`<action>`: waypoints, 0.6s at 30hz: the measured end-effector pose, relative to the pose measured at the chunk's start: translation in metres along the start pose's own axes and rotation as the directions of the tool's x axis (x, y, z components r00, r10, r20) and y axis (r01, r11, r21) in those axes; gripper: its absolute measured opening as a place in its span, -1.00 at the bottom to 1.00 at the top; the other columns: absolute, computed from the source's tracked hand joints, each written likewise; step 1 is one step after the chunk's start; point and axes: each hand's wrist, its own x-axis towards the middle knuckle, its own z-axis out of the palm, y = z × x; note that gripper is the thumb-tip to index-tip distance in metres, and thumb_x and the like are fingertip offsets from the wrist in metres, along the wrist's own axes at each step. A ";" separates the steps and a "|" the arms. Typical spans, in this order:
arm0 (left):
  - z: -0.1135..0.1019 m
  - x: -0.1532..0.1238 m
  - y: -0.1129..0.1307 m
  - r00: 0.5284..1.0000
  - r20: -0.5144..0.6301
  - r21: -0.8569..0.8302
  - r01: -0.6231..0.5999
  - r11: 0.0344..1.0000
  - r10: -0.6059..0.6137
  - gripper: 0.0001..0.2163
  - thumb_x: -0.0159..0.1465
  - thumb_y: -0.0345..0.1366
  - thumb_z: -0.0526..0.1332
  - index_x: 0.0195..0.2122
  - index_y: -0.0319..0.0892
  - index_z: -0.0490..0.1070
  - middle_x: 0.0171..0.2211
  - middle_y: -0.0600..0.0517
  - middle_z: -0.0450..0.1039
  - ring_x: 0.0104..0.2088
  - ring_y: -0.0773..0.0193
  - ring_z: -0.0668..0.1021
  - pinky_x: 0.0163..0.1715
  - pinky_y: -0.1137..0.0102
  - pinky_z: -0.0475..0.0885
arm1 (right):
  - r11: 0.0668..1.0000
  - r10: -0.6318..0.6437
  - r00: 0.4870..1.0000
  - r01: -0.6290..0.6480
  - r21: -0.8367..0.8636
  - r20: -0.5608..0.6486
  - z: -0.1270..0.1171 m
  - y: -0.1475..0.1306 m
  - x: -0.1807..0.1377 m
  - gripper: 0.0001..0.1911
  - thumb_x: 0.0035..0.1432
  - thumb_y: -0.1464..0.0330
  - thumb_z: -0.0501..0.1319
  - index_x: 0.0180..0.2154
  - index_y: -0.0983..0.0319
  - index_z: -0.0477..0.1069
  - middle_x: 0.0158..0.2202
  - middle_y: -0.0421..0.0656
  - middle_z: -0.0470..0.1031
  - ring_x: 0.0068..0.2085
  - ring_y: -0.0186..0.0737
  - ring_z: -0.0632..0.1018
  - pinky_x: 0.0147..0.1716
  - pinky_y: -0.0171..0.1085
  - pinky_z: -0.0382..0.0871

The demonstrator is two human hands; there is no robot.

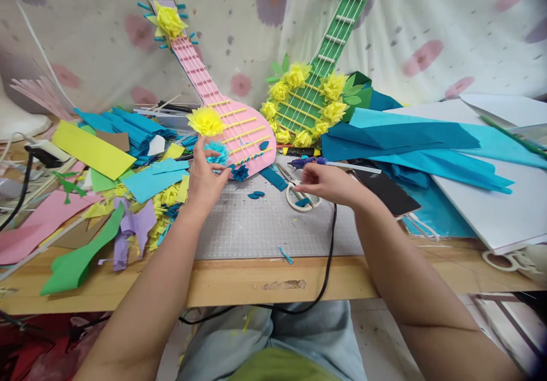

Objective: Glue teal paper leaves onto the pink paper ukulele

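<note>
A pink paper guitar (252,126) with yellow strips, a yellow flower (207,121) and blue paper flowers leans against the backdrop. At its lower left edge is my left hand (207,170), fingers apart, touching the guitar beside the light blue flower (217,152) and the dark blue flower (240,172). My right hand (327,183) is closed around a purple hot glue gun (305,162), its nozzle pointing left toward the guitar. A white glue stick (352,167) sticks out behind. White-handled scissors (291,196) lie below my right hand, near small dark blue paper petals (256,195).
A green paper instrument (308,107) with yellow flowers stands behind. Coloured paper scraps (160,180) crowd the left. Blue crepe paper (401,139) and a black phone (387,190) lie right. The glue gun's black cord (328,273) hangs over the table's front edge (239,281).
</note>
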 end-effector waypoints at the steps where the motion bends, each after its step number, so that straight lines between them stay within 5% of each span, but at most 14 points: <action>1: 0.000 0.000 0.000 1.000 0.011 0.016 -0.011 1.000 0.011 -0.24 0.01 -0.45 0.29 0.21 0.05 0.00 -0.06 -0.02 0.34 -0.40 0.38 0.56 -0.51 0.52 0.46 | 0.994 -0.079 0.996 0.083 0.076 -0.048 0.006 -0.011 0.008 -0.75 0.00 0.17 0.25 -0.45 0.17 0.25 -0.46 -0.20 0.42 -0.41 -0.25 0.41 -0.43 -0.27 0.17; 5: 0.002 -0.002 -0.004 0.996 0.046 0.107 -0.082 0.991 0.077 -0.20 0.03 -0.44 0.29 0.24 0.06 -0.08 -0.04 -0.03 0.35 -0.42 0.39 0.54 -0.46 0.47 0.47 | 0.921 -0.269 0.942 0.312 0.234 -0.198 0.032 -0.052 0.044 -0.85 0.04 0.35 0.17 -0.31 0.18 0.23 -0.36 -0.19 0.44 -0.36 -0.28 0.42 -0.37 -0.29 0.22; 9: 0.004 -0.003 -0.009 0.986 0.073 0.175 -0.159 0.972 0.148 -0.18 0.08 -0.42 0.28 0.27 0.09 -0.17 0.00 -0.06 0.32 -0.43 0.40 0.53 -0.39 0.40 0.49 | 0.843 -0.485 0.840 0.523 0.126 -0.242 0.047 -0.082 0.069 -0.79 -0.02 0.50 0.12 -0.29 0.19 0.18 -0.25 -0.15 0.44 -0.23 -0.22 0.41 -0.26 -0.25 0.23; 12: 0.004 -0.003 -0.011 0.979 0.098 0.188 -0.193 0.963 0.177 -0.21 0.13 -0.40 0.24 0.28 0.07 -0.20 0.04 -0.09 0.30 -0.42 0.40 0.52 -0.37 0.39 0.50 | 0.822 -0.555 0.805 0.570 0.011 -0.210 0.053 -0.093 0.078 -0.76 -0.07 0.56 0.09 -0.32 0.20 0.15 -0.27 -0.13 0.43 -0.21 -0.18 0.39 -0.23 -0.23 0.21; 18: 0.004 -0.004 -0.008 0.977 0.077 0.164 -0.208 0.964 0.198 -0.26 0.12 -0.38 0.25 0.27 0.03 -0.11 0.04 -0.11 0.31 -0.38 0.36 0.53 -0.38 0.42 0.47 | 0.835 -0.544 0.815 0.549 -0.031 -0.200 0.060 -0.096 0.081 -0.77 -0.09 0.57 0.09 -0.37 0.19 0.15 -0.36 -0.14 0.41 -0.24 -0.14 0.40 -0.23 -0.19 0.20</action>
